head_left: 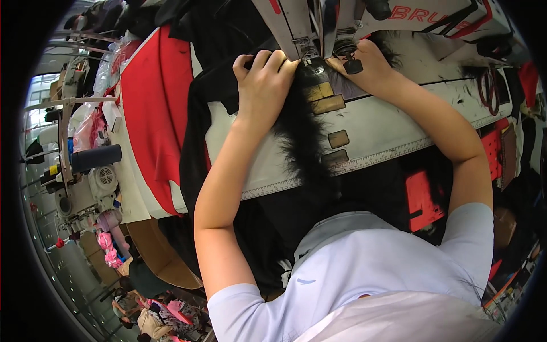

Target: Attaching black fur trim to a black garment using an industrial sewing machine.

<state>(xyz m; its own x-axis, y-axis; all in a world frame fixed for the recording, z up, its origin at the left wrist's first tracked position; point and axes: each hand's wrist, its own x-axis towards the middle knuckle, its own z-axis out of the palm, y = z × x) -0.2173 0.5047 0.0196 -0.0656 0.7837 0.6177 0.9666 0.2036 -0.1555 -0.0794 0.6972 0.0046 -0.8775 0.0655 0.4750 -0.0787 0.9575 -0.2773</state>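
Left hand (263, 82), fingers curled, lies beside the long, fluffy black fur strip (303, 135) trailing below its fingertips, perhaps steadying it — right hand (369, 69), fingers part-bent, opposite at the white sewing machine (285, 28); both grips unclear.

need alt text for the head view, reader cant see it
A person's two bare hands are at a sewing machine, the left hand on black fabric and the right hand partly hidden behind machine parts. Black fur trim runs toward the person over a white table edged with a ruler. Red fabric lies at left.
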